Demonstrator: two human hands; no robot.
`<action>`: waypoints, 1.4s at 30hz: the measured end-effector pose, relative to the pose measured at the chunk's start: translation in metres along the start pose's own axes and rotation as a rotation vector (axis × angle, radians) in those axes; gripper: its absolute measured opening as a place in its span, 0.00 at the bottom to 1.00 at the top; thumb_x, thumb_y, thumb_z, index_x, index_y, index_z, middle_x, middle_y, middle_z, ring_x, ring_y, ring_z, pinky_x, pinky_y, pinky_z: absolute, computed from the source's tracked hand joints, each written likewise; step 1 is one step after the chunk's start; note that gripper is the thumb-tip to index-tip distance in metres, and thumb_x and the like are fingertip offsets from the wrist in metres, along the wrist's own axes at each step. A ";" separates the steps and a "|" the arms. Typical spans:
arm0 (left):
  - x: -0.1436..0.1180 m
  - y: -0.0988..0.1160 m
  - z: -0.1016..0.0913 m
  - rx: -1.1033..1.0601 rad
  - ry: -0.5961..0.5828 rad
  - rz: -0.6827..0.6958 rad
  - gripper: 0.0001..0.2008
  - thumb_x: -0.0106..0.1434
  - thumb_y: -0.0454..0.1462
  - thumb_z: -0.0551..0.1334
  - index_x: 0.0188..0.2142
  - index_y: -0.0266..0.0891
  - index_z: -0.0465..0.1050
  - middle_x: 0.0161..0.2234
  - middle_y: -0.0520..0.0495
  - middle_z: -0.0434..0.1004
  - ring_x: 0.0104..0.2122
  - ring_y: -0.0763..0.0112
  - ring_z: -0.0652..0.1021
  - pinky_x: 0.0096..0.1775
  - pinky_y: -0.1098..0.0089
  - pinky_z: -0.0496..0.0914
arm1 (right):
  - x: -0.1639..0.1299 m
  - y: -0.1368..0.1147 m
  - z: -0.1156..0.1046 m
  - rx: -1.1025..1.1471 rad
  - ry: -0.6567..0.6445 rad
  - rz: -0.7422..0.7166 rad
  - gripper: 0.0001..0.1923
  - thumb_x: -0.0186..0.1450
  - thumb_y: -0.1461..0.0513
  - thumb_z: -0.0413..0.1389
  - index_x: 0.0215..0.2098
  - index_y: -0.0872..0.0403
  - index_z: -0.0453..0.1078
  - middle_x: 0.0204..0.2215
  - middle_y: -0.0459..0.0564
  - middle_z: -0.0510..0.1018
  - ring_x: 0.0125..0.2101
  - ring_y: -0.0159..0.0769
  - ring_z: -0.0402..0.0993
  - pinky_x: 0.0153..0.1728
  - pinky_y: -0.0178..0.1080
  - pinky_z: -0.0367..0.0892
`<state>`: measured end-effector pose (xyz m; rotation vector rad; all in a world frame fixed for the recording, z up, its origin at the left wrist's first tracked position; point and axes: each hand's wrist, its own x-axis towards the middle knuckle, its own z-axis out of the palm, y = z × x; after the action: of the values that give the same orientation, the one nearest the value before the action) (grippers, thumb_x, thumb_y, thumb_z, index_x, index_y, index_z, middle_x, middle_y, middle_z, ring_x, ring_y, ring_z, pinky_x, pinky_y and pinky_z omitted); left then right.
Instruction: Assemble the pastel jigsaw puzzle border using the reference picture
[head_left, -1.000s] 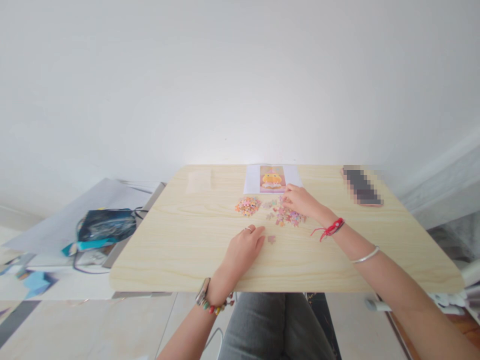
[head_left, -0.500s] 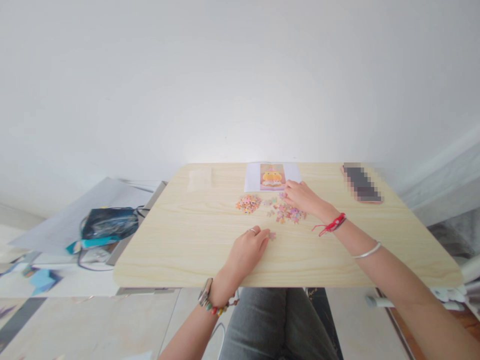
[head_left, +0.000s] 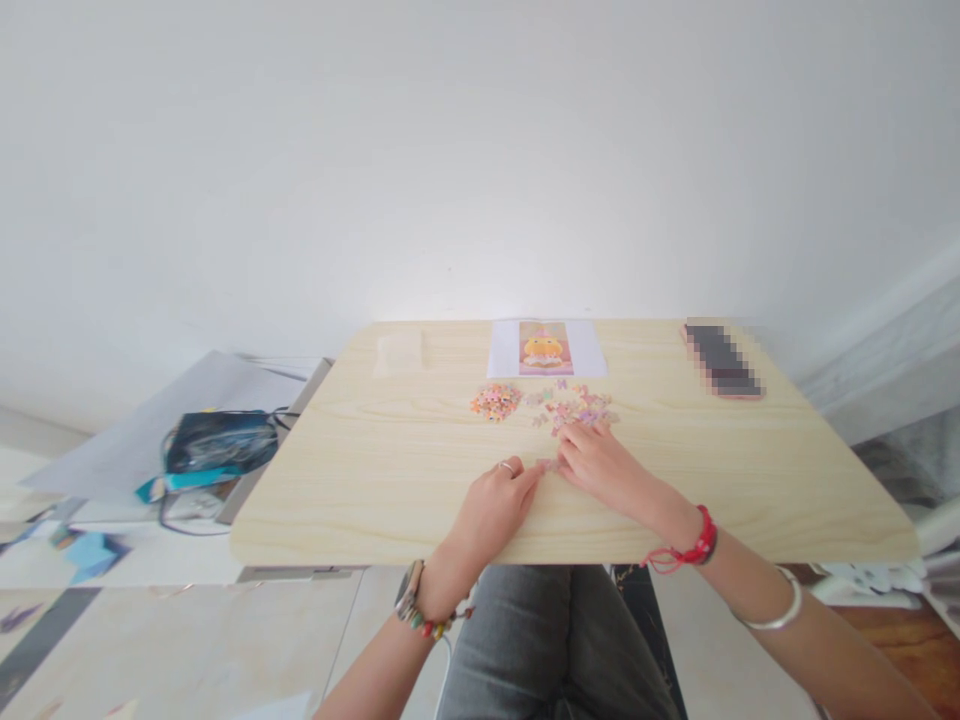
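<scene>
My left hand rests on the table with its fingers curled together. Its index fingertip is on a small pinkish jigsaw piece. From the other side, my right hand bends over with its fingers pinched at the right end of that piece. Whether a second piece sits under those fingers is hard to see. Just beyond my right hand lies a loose spread of pink and purple jigsaw pieces, partly covered by the fingers. A denser heap of orange and pink jigsaw pieces is to its left.
A printed sheet with a yellow cartoon picture lies at the back of the pale wooden table. A clear bag is at the back left, a pixelated phone at the right. A dark bag sits beyond the left edge.
My right hand has come from the far side of the loose pieces, near the printed sheet, down towards my left fingertips. My left hand has stayed at the small piece.
</scene>
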<state>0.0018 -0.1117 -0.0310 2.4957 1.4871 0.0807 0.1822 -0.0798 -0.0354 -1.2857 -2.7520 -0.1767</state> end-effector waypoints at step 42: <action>0.015 -0.007 -0.006 -0.208 0.275 -0.082 0.06 0.63 0.34 0.51 0.35 0.39 0.65 0.31 0.49 0.68 0.31 0.70 0.73 0.33 0.70 0.67 | -0.026 0.058 -0.013 0.507 0.244 0.318 0.09 0.62 0.65 0.50 0.31 0.54 0.72 0.32 0.50 0.72 0.34 0.36 0.72 0.38 0.39 0.66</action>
<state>0.0020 -0.0943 -0.0283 2.3254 1.5882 0.5553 0.2444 -0.0644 -0.0223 -1.4075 -2.1547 0.3424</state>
